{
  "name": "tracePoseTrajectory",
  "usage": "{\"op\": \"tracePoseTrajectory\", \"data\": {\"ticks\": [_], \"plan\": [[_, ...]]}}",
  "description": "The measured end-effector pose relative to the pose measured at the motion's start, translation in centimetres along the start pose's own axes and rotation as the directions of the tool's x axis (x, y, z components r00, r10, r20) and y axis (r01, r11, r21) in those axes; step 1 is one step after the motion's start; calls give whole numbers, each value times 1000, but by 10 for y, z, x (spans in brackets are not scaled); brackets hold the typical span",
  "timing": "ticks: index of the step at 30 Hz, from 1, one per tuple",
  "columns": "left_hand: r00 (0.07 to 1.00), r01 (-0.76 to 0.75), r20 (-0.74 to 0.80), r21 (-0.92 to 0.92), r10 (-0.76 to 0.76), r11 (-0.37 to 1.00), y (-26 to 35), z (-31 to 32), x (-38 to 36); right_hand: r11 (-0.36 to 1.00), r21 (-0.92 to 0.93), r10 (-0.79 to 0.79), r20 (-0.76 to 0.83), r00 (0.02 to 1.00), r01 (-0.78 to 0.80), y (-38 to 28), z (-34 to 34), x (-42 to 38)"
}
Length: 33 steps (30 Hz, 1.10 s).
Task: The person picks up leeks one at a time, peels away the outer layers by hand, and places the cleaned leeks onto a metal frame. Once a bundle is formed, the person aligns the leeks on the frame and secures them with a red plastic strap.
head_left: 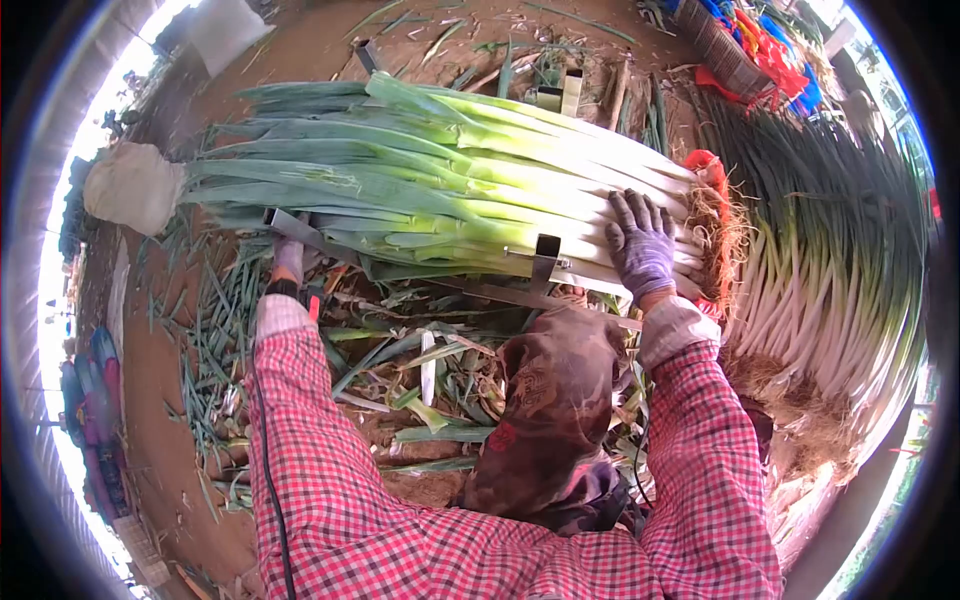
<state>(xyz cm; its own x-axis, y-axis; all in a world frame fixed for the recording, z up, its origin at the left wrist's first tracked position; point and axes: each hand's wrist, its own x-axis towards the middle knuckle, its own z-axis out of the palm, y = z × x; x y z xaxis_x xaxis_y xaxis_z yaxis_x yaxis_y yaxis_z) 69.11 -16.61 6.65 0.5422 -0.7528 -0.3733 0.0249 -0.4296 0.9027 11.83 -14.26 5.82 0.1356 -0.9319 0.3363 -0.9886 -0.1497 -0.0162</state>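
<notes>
A large bundle of leeks point(430, 170) lies across a metal frame point(545, 262), with green leaves to the left and white stems to the right. My right hand point(642, 245), in a purple glove, rests flat on the white stems with its fingers spread. Close by, the roots point(712, 225) stick out at the right end, where red material point(706, 165) shows around them. My left hand point(290, 255) is also gloved and reaches in at the lower edge of the leaves, beside an upright of the frame. Its fingers are hidden by the leaves and metal.
A big pile of leeks point(820, 260) lies at the right. Cut leaf scraps point(215, 350) litter the ground. A crate point(725, 45) with red and blue material stands at the upper right. A pale rounded object point(135, 188) is beyond the leaf tips.
</notes>
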Motion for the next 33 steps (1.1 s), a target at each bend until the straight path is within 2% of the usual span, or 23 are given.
{"op": "tracePoseTrajectory", "data": {"ticks": [3, 5, 6, 7, 8, 9, 10, 12, 14, 17, 18, 21, 24, 25, 26, 27, 28, 29, 30, 33], "plan": [[997, 43, 72, -278, -24, 960, -28, -25, -9, 999, 44, -5, 4, 1000, 5, 1, -2, 1], [1000, -18, -21, -433, 10, 901, -17, -18, -79, 998, 57, 11, -1, 1000, -11, 1, -2, 0], [978, -140, -163, -55, 129, 989, -1, 1, -132, 999, 45, 15, 3, 1000, -15, 2, 0, 0], [932, -344, -66, 153, 357, 926, 9, 20, -165, 999, 35, 19, 10, 1000, -19, 1, 1, 0], [826, -543, 35, 319, 563, 777, 18, 39, -197, 999, 35, 28, 34, 999, -29, 0, -2, 0], [613, -779, 254, 353, 748, 518, 34, 58, -221, 998, 55, 28, 48, 998, -31, -2, -9, 0], [322, -936, 441, 280, 838, 212, 50, 77, -245, 999, 45, 27, 43, 999, -29, -1, -6, -1], [4, -926, 635, 293, 772, -236, 93, 118, -237, 999, 37, 24, 45, 999, -25, 0, -3, 0], [-87, -890, 708, 260, 700, -373, 105, 152, -200, 998, 50, 26, 78, 997, -30, -1, -5, -1], [47, -945, 858, 204, 512, -256, 78, 148, -153, 997, 68, 39, 135, 990, -49, -1, -15, 0], [28, -936, 861, 201, 507, -290, 73, 146, -154, 996, 72, 45, 124, 991, -54, 1, -12, 0], [67, -898, 795, 311, 603, -311, 48, 139, -158, 992, 101, 64, 144, 988, -79, -3, -16, -2], [33, -943, 783, 230, 621, -241, 47, 144, -151, 979, 157, 107, 145, 984, -129, -7, -24, -2], [61, -930, 804, 262, 591, -259, 52, 146, -152, 987, 130, 93, 15, 996, -94, -7, -8, -4], [87, -954, 780, 245, 619, -174, 49, 147, -148, 990, 90, 101, 71, 992, -107, -8, -7, -4], [213, -935, 772, 339, 599, -103, 56, 153, -159, 993, 31, 105, 149, 983, -111, -6, 7, -4], [266, -929, 745, 368, 612, -45, 51, 157, -150, 991, 39, 117, 238, 964, -129, -6, 9, 2], [191, -920, 738, 364, 647, -144, 44, 158, -134, 974, 152, 149, 120, 981, -167, -13, -12, 1], [225, -907, 750, 394, 622, -148, 50, 161, -138, 979, 143, 144, 35, 989, -148, -14, -2, 1], [277, -901, 799, 409, 533, -146, 50, 156, -131, 962, 216, 160, 41, 986, -165, -15, -10, -4]]}}
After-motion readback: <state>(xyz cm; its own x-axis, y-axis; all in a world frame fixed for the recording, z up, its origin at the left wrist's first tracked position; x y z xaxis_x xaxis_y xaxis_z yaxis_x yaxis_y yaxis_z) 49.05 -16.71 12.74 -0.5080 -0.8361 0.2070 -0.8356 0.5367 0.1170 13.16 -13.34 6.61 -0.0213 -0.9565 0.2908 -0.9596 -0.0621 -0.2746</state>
